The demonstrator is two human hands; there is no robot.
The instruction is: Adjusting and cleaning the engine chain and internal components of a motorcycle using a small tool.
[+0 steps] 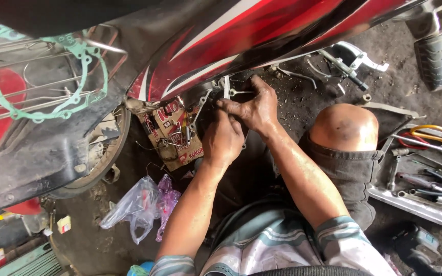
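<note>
A green gasket (42, 76) hangs on the wire rack at far left, out of the dirt, with plastic bags (139, 204) on the floor below. The left hand (222, 140) curls shut against the dark engine part (206, 110) under the red motorbike (262, 36), apparently steadying it, while the right hand (254, 105) pinches something small there with bent fingers; what it grips is hidden. Tools lie in a tray (420, 204) at right, within reach

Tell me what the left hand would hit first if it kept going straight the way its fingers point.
The left hand points up toward the right hand, which lies across its fingertips; it would likely meet that first, then the dark engine side beneath the red fairing.
</note>
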